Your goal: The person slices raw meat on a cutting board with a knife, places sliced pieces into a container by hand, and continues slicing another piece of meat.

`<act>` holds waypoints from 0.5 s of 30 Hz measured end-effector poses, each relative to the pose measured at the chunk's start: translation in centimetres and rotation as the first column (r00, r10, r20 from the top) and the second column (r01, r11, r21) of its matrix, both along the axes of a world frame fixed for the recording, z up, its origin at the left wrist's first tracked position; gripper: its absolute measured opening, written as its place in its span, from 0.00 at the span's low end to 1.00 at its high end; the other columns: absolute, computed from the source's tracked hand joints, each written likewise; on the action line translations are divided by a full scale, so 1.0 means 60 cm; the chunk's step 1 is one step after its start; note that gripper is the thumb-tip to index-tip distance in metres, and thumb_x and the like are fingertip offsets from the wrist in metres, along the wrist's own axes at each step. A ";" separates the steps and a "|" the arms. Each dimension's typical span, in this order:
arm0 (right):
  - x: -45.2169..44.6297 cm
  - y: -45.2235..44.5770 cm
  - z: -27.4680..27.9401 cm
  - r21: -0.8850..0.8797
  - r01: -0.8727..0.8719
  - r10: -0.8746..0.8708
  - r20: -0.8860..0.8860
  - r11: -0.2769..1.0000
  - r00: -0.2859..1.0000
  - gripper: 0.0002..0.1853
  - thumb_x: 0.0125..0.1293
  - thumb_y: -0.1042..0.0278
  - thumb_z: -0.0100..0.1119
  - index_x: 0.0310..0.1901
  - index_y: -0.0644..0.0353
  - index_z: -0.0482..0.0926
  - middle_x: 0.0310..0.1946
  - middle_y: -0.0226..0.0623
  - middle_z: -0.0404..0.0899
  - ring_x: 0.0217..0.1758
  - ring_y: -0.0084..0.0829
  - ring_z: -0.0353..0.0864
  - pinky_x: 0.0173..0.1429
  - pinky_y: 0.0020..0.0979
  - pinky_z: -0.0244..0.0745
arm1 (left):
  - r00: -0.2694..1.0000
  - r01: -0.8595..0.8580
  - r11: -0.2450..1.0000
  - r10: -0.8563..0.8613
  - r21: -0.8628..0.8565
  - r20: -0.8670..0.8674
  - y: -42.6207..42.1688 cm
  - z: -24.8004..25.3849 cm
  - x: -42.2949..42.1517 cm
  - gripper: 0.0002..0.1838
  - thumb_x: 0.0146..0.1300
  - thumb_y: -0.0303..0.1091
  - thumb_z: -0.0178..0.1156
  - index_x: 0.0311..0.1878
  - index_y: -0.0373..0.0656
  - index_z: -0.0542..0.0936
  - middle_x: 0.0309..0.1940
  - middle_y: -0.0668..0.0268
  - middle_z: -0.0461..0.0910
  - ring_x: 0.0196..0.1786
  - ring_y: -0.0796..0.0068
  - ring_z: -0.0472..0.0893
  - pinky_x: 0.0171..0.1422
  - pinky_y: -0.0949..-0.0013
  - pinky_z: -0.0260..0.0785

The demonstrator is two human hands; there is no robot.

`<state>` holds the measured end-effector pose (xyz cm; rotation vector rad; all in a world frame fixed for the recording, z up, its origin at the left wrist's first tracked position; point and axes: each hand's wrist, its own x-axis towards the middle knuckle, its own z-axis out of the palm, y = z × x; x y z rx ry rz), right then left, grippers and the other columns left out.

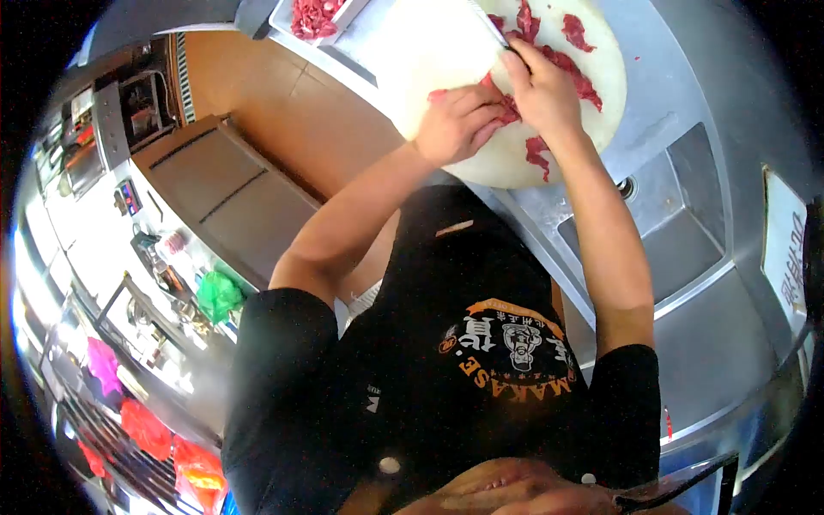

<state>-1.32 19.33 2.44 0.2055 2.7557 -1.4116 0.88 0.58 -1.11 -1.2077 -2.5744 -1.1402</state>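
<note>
Just inside a round board (pixel 416 51)'s near edge, open surface beyond, the left hand (pixel 459 124) narrowly presses meat (pixel 510 109); the right hand (pixel 545 94) grips a knife (pixel 487 21)

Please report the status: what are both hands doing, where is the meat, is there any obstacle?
Right hand gripping metal knife. Left hand at raw red meat on round whitish board. No obvious obstacle.
</note>
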 end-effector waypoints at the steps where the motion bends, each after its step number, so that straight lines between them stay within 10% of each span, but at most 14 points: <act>1: 0.010 0.015 0.021 -0.069 0.036 -0.032 0.058 0.997 0.998 0.19 0.79 0.50 0.56 0.62 0.50 0.83 0.45 0.50 0.88 0.48 0.55 0.87 0.52 0.43 0.82 | 1.000 0.003 1.000 -0.003 0.008 0.007 -0.003 0.000 0.000 0.15 0.56 0.29 0.73 0.48 0.43 0.85 0.50 0.62 0.82 0.55 0.57 0.83 0.57 0.56 0.78; 9: 0.282 0.110 0.125 0.013 -0.167 0.159 0.236 0.986 0.959 0.19 0.75 0.61 0.63 0.65 0.50 0.82 0.46 0.48 0.88 0.45 0.51 0.89 0.46 0.43 0.83 | 0.999 -0.045 0.998 0.046 -0.037 0.007 -0.005 -0.009 0.009 0.16 0.57 0.30 0.73 0.50 0.43 0.85 0.49 0.60 0.83 0.51 0.54 0.82 0.56 0.56 0.77; 15: 0.211 0.070 0.070 0.024 -0.196 0.187 0.205 0.980 0.961 0.20 0.75 0.61 0.63 0.66 0.50 0.81 0.44 0.49 0.88 0.44 0.52 0.88 0.46 0.43 0.83 | 0.999 -0.033 0.999 0.034 -0.040 0.013 0.000 -0.012 0.004 0.15 0.59 0.31 0.73 0.50 0.45 0.86 0.47 0.62 0.83 0.51 0.57 0.82 0.55 0.58 0.77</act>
